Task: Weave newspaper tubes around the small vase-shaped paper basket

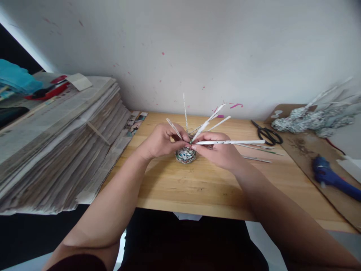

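A small round basket (185,156) woven from rolled newspaper sits on the wooden table between my hands. Several thin white paper tubes stick up and outward from it. My left hand (168,140) is closed at the basket's upper left side, its thumb and fingertips pinching the woven rim. My right hand (217,149) is closed too, and its fingertips pinch the inner end of a long paper tube (234,142) that points to the right. The fingertips of both hands nearly meet over the rim, so the exact weave there is hidden.
Black-handled scissors (266,134) and loose paper tubes (256,159) lie to the right. Beyond are a brown board (299,158), a blue glue gun (332,177) and woven paper pieces (313,120). A tall newspaper stack (67,150) stands left, bearing a red stapler-like tool (53,88).
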The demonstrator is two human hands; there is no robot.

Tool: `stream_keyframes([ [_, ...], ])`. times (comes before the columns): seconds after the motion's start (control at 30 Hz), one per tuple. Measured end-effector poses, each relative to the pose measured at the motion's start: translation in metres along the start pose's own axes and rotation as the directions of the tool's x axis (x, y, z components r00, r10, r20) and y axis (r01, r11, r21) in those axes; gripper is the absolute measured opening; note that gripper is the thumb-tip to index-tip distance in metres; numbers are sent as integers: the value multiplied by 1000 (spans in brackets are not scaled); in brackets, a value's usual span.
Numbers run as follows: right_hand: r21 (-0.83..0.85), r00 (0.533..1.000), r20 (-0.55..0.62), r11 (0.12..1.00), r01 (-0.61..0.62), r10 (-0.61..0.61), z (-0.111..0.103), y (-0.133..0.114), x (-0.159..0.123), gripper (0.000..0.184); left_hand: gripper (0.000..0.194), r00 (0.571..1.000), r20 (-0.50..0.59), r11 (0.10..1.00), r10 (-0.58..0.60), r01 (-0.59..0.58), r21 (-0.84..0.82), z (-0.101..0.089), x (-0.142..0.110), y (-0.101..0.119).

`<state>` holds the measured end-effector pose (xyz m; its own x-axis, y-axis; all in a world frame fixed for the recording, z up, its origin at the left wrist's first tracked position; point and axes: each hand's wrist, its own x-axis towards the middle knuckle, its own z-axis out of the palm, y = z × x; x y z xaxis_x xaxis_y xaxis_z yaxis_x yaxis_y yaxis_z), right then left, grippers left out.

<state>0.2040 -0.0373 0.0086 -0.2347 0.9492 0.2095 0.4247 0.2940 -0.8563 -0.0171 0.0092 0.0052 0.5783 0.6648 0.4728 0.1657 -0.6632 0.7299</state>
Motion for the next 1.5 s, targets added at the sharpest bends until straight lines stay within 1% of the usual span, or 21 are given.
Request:
stream_keyframes([
  [0.17,-16,999,33,999,43,-42,-4,-2,0,11,7,999,12,998,36,-37,41,-2,1,2],
  [0.3,-44,996,52,997,70,-68,-3,0,0,12,4,999,31,997,45,-47,60,-4,0,1],
  [0.4,-86,991,42,988,127,-123,0,4,0,11,4,998,25,995,66,-67,76,-5,0,0],
  [0.53,-193,976,21,957,215,-215,1,7,-1,10,6,994,5,984,112,-111,141,-5,1,0],
  [0.63,-253,970,-2,938,236,-244,1,6,-1,9,6,987,-7,975,159,-156,157,-5,1,0],
  [0.7,-274,969,-15,933,235,-248,2,5,-2,9,5,986,-21,977,165,-161,138,-6,1,0],
  [0.77,-279,969,-19,932,231,-246,3,5,-2,10,1,992,-20,987,128,-126,104,-8,0,0],
  [0.9,-272,970,-28,935,226,-243,4,5,-2,9,10,1000,-19,1000,10,-10,20,-11,-1,2],
  [1.0,-253,969,-23,939,234,-248,5,3,-2,9,13,998,-52,997,-37,34,-65,-10,-2,0],
  [1.1,-255,971,-22,941,223,-236,5,2,-2,10,25,991,-109,988,-83,68,-142,-6,-1,-1],
  [1.17,-264,975,-24,943,205,-219,6,2,-2,10,33,978,-190,981,-87,50,-189,-3,1,2],
  [1.2,-266,977,-25,943,198,-212,6,3,-2,10,35,961,-271,980,-65,10,-198,0,3,4],
  [1.23,-268,978,-25,944,194,-208,6,3,-2,10,34,927,-375,981,-23,-51,-188,2,4,7],
  [1.27,-268,979,-26,944,190,-204,6,3,-2,10,32,869,-493,980,34,-125,-154,5,4,11],
  [1.3,-266,979,-27,946,186,-200,7,3,-2,10,30,786,-610,976,98,-197,-96,8,4,14],
  [1.33,-263,980,-28,947,184,-198,7,3,-2,9,28,694,-702,968,161,-249,-24,11,2,16],
  [1.37,-259,980,-34,948,182,-198,7,3,-2,9,27,618,-756,961,217,-270,56,14,-2,19],
  [1.4,-255,980,-37,950,182,-197,7,2,-2,8,30,594,-762,960,257,-247,132,17,-8,20],
  [1.43,-250,980,-38,951,180,-195,7,0,-2,8,32,606,-734,951,307,-224,213,20,-15,21],
  [1.47,-246,981,-30,953,177,-190,7,-1,-2,8,32,701,-636,944,324,-189,272,23,-23,22],
  [1.5,-246,983,-22,954,170,-180,7,-3,-2,9,33,886,-422,961,194,-85,263,26,-30,24],
])
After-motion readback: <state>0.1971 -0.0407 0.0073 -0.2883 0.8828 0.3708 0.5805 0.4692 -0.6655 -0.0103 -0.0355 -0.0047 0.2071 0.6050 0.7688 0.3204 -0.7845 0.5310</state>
